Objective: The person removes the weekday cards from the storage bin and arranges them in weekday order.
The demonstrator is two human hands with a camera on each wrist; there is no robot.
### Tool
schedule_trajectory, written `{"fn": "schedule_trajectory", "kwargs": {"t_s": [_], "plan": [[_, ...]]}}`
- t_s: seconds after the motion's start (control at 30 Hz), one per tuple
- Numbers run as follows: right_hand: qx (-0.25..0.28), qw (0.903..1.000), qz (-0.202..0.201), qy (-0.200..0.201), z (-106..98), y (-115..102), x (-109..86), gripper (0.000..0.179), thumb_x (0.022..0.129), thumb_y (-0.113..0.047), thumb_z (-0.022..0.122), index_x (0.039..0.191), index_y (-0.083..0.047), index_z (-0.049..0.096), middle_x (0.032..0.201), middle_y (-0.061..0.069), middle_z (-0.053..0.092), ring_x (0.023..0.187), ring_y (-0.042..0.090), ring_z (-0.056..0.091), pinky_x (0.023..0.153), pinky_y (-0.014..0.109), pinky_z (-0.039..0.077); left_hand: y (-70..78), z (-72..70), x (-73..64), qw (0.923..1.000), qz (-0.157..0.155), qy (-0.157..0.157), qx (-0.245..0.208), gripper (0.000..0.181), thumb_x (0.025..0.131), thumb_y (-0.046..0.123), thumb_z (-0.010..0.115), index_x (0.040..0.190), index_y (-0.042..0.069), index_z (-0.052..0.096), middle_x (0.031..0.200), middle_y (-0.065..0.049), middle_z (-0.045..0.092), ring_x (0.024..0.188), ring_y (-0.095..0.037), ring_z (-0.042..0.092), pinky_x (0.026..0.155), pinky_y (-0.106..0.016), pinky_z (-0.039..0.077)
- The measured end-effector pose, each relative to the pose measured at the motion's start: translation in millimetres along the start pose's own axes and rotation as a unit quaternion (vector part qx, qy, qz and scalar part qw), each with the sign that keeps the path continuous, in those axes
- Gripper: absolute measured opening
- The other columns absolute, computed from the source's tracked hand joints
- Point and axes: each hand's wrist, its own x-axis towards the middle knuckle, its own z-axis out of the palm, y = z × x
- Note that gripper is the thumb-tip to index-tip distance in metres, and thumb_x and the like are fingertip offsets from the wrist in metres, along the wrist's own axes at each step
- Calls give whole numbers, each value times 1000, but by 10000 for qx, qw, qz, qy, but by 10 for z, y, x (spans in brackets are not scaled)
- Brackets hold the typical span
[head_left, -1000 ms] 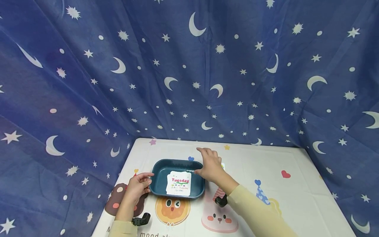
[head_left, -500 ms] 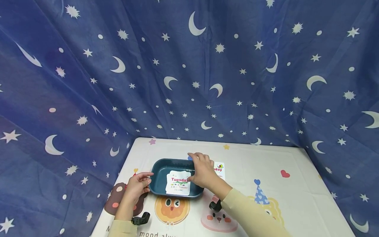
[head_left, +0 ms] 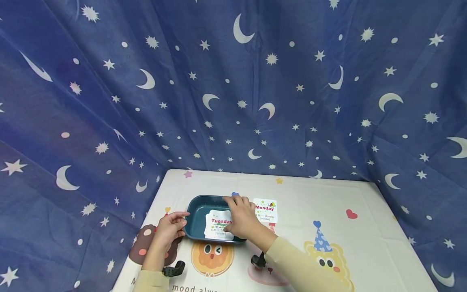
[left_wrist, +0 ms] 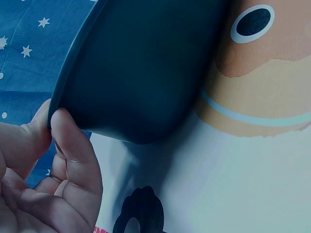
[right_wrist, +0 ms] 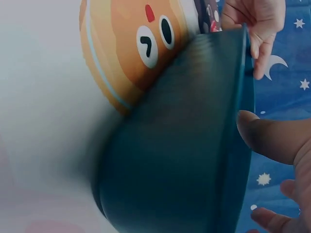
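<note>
A dark teal tray [head_left: 197,223] with rounded corners stands on the table, with several stacked white cards, the "Tuesday" card [head_left: 216,227] on top. My left hand [head_left: 170,229] pinches the tray's left rim between thumb and fingers; the left wrist view shows this hold on the tray wall [left_wrist: 146,63]. My right hand [head_left: 240,217] is over the tray's right side, covering that end and the card's right edge. Its fingers are spread, with the thumb by the card. In the right wrist view the thumb [right_wrist: 262,133] overlaps the tray rim.
A "Monday" card [head_left: 265,210] lies on the table right of the tray, behind my right wrist. The white tablecloth [head_left: 365,243] has cartoon prints. A blue star-and-moon curtain [head_left: 233,134] hangs behind and at both sides.
My right hand has moved left from the tray's right edge to over the Tuesday card, uncovering the Monday card. My left hand stays at the tray's left rim.
</note>
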Motion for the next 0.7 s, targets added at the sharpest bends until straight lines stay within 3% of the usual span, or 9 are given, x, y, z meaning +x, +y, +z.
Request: {"fn": "schedule_trajectory", "kwargs": {"t_s": [0.7], "plan": [[-589,9969,-18,-512,242,-71,21,106,67,-45,103,157,-22,51,149,7,58,130,29,49,105,48,45,-5,-1,-3,10000,-59,-15,-32,33,102,-3,66,135,-4,70,90,-3,61,67,-16,57,60,-27,58]]}}
